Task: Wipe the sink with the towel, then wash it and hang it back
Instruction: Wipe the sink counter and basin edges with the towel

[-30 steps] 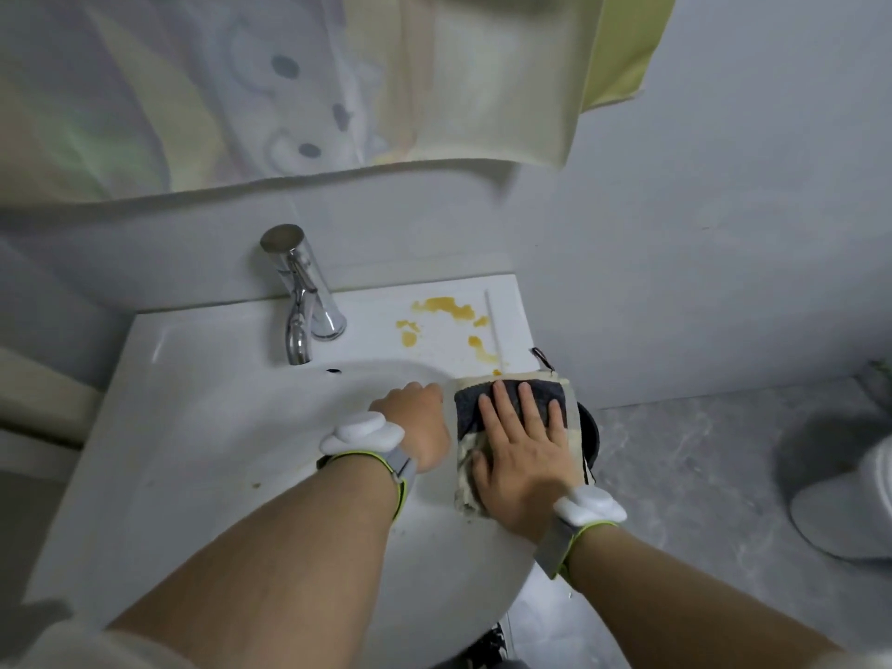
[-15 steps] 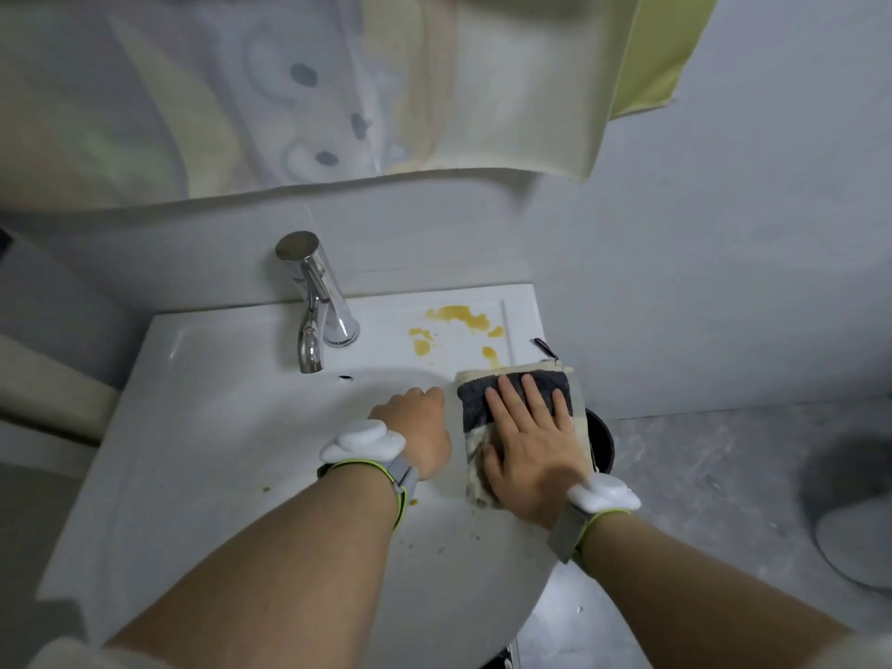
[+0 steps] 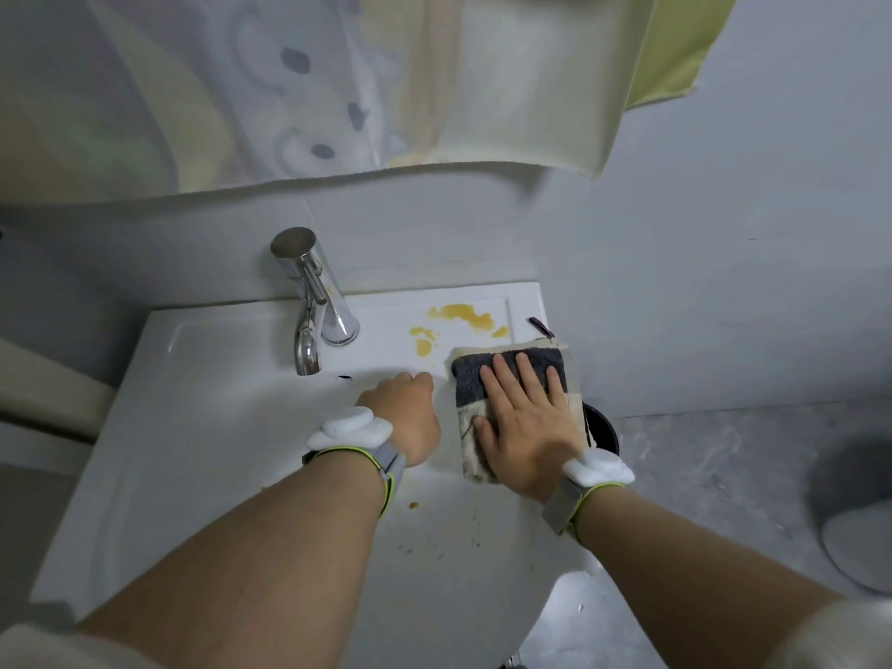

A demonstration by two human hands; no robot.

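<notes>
Towel: folded, lying on the sink rim's right side, just below yellow stains. Right hand presses it, fingers straight. Left hand apparently curled on the basin edge.

one sink, one towel — two hands
</notes>
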